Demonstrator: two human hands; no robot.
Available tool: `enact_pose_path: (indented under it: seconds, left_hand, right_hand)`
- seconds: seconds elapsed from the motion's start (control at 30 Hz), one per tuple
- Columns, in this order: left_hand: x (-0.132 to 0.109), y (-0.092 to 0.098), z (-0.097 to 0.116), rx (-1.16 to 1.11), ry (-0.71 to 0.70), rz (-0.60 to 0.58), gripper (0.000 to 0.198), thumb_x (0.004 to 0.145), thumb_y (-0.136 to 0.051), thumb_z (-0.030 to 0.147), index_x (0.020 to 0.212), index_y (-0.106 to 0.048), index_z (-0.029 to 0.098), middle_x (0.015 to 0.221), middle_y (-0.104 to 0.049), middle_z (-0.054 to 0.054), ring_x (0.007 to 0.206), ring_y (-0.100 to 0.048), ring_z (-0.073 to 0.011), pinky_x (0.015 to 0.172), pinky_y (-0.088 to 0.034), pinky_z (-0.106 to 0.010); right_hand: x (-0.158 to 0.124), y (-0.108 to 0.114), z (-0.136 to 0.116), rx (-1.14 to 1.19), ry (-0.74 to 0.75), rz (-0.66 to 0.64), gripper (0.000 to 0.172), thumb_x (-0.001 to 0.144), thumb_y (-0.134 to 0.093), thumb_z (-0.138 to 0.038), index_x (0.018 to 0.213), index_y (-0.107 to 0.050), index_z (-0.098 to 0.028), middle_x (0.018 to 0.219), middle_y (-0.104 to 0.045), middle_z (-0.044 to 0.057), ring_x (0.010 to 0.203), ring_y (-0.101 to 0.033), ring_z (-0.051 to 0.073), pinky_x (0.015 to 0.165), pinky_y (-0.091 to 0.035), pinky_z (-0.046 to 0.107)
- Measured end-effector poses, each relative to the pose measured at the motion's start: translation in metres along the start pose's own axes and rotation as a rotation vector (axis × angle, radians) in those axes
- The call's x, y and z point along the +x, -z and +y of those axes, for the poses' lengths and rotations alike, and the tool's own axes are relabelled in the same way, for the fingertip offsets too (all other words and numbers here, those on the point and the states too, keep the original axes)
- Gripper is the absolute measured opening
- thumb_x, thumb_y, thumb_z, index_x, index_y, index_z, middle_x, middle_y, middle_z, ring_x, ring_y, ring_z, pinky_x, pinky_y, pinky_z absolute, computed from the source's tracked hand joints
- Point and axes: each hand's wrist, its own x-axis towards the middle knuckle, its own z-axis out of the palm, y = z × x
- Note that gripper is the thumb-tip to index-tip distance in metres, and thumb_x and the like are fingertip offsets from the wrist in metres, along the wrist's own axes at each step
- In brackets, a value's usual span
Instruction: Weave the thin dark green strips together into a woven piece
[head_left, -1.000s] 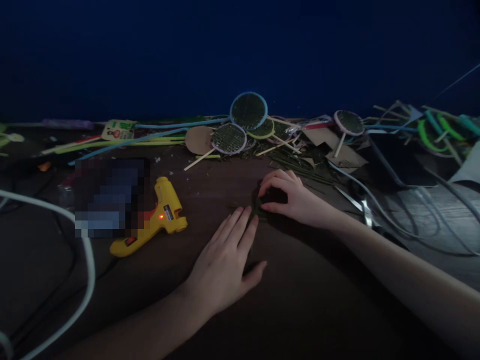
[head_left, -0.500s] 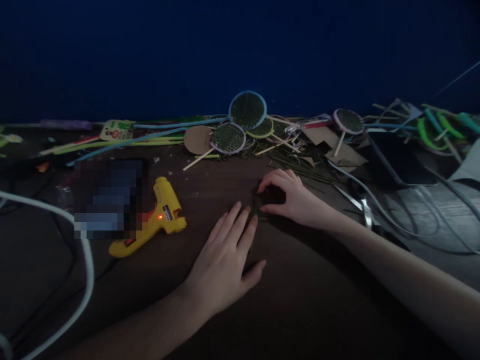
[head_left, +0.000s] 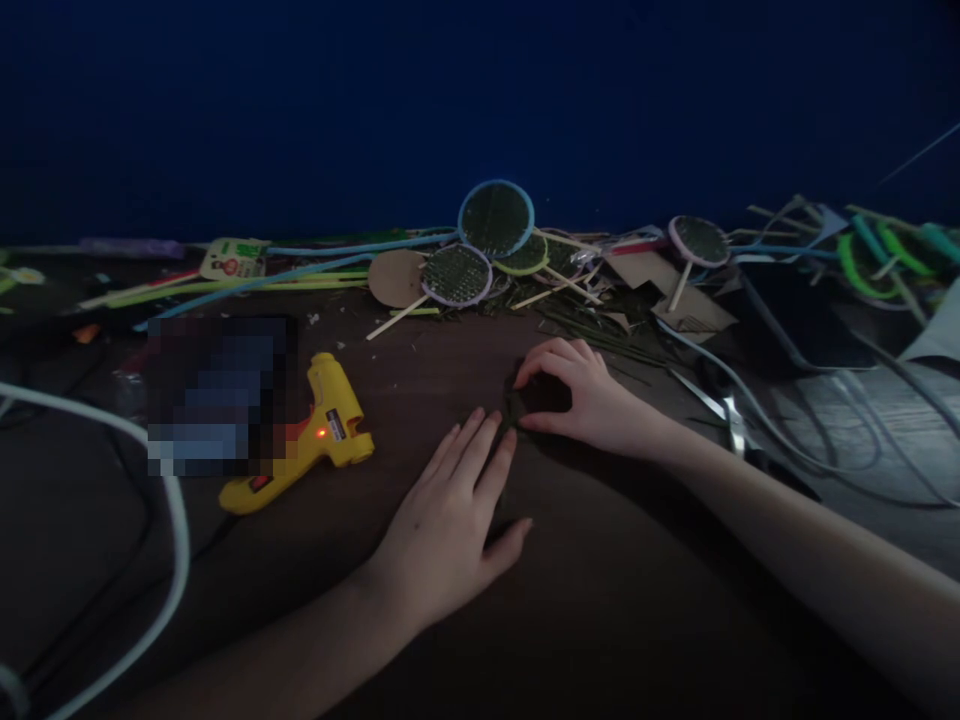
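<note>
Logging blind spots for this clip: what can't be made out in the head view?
1. Dark green piece, head view: mostly covered by the right hand and left hand, dim light; shape unclear.
2. Patch beside the yellow glue gun, head view: pixelated, contents unreadable.
3. White cable, head view: cut off by left and bottom edges.
4. Printed card at back, head view: too small to read.

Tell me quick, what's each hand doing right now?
Left hand: open, flat on the table, fingertips at the dark green piece.
Right hand: curled shut on the dark green piece; too dark to see more.
</note>
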Motion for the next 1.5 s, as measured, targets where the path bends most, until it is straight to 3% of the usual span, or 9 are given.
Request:
enact_pose_path:
  seconds: [0.7, 1.0, 1.33, 1.5]
  left_hand:
    - [0.002, 0.0, 0.0, -0.032, 0.017, -0.012, 0.056, 0.085, -0.049, 0.035, 0.134, -0.039, 0.009, 0.143, -0.036, -0.019, 0.134, -0.031, -0.0322, 0.105, -0.036, -0.051]
    - [0.001, 0.0, 0.0, 0.003, 0.002, -0.012, 0.055, 0.087, -0.047, 0.035, 0.135, -0.038, 0.01, 0.142, -0.037, -0.019, 0.134, -0.031, -0.0314, 0.104, -0.037, -0.05]
    - [0.001, 0.002, 0.001, 0.011, -0.003, -0.009, 0.052, 0.087, -0.047, 0.033, 0.133, -0.041, 0.009, 0.143, -0.034, -0.02, 0.135, -0.029, -0.0326, 0.104, -0.037, -0.05]
    - [0.002, 0.003, 0.002, 0.0, -0.004, 0.021, 0.05, 0.086, -0.049, 0.031, 0.13, -0.043, 0.01, 0.139, -0.035, -0.021, 0.131, -0.034, -0.0336, 0.102, -0.04, -0.051]
  right_hand:
    - [0.0, 0.011, 0.003, 0.027, 0.028, -0.137, 0.031, 0.072, -0.063, -0.037, 0.101, -0.055, -0.026, 0.116, -0.05, 0.005, 0.115, -0.04, 0.027, 0.099, -0.029, 0.049]
    - [-0.001, 0.006, -0.001, -0.026, 0.016, -0.065, 0.026, 0.072, -0.063, -0.033, 0.096, -0.056, -0.026, 0.113, -0.052, 0.005, 0.113, -0.042, 0.027, 0.096, -0.032, 0.049]
    - [-0.001, 0.006, 0.0, -0.027, 0.024, -0.072, 0.026, 0.071, -0.063, -0.032, 0.096, -0.056, -0.026, 0.112, -0.052, 0.006, 0.112, -0.042, 0.028, 0.096, -0.033, 0.049]
    - [-0.001, 0.006, 0.001, -0.021, 0.033, -0.068, 0.027, 0.071, -0.064, -0.033, 0.096, -0.056, -0.026, 0.113, -0.051, 0.006, 0.112, -0.042, 0.028, 0.096, -0.032, 0.049]
